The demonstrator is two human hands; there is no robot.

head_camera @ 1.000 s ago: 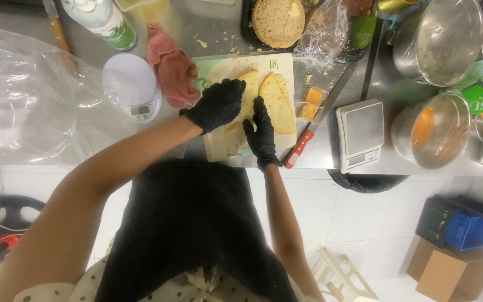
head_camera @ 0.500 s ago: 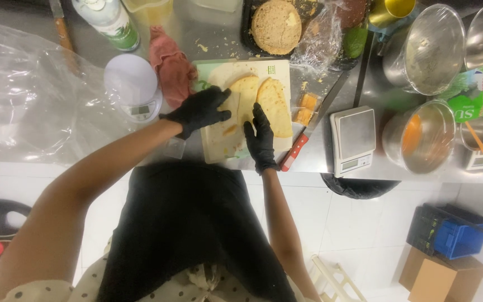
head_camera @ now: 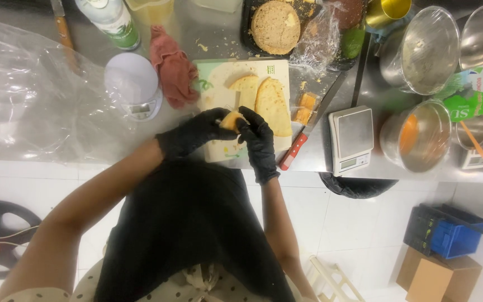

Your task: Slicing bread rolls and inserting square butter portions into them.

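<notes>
Both my hands wear black gloves and meet over the near end of a white cutting board [head_camera: 216, 75]. My left hand [head_camera: 197, 132] and my right hand [head_camera: 257, 137] pinch a small yellow-orange piece of food [head_camera: 231, 120] between them. Further up the board lie two flat, pale yellow folded pieces [head_camera: 272, 104]. Two small orange cubes [head_camera: 306, 107] sit just off the board's right edge.
A red-handled knife [head_camera: 303, 134] lies right of the board, beside a grey digital scale [head_camera: 353, 137]. A round white scale [head_camera: 134, 86], a pink cloth [head_camera: 173, 70], a bottle [head_camera: 113, 19] and a clear plastic bag [head_camera: 29, 89] are to the left. Metal bowls [head_camera: 420, 50] stand right; a round flatbread [head_camera: 275, 25] on a dark tray behind.
My hands have drawn back from the flat pieces toward the near end of the board. They now hold a small yellow-orange piece lifted between them.
</notes>
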